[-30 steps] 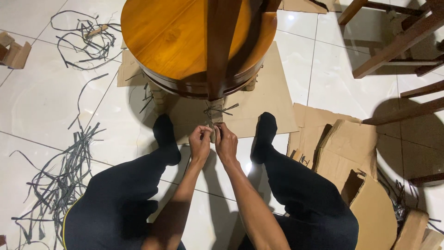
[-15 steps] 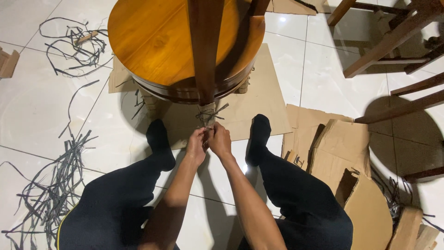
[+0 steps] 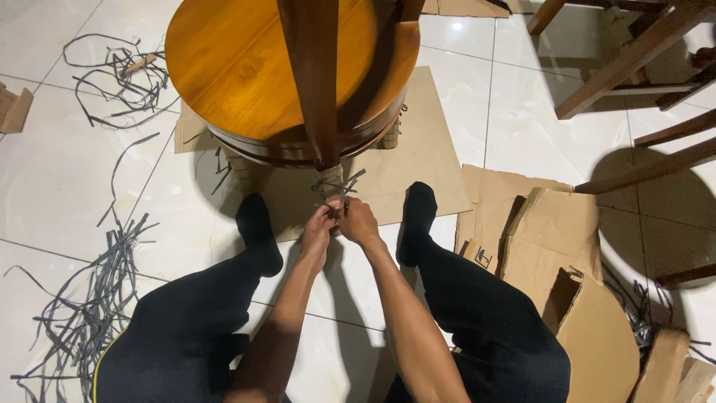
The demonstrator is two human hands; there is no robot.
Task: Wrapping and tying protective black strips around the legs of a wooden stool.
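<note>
A round wooden table (image 3: 246, 67) stands on a cardboard sheet (image 3: 418, 149) before me. Its near leg foot is wrapped in cardboard (image 3: 330, 179) and bound with dark plastic strap (image 3: 350, 181). My left hand (image 3: 318, 230) and my right hand (image 3: 356, 222) meet just below that wrapped foot, fingers pinched on the strap ends there. A dark wooden leg (image 3: 313, 82) runs up through the view above the wrap. My legs in black trousers and black socks stretch out on both sides of my arms.
Cut black straps (image 3: 89, 298) lie scattered on the white tiles at left and far left (image 3: 112, 75). Torn cardboard pieces (image 3: 552, 246) pile up at right. Wooden chair legs (image 3: 634, 52) stand at the top right. A small cardboard scrap (image 3: 13, 108) lies at the left edge.
The view has shifted slightly, so the table sits further left. My hands have moved up closer to the wrapped foot and stay pinched together on the strap.
</note>
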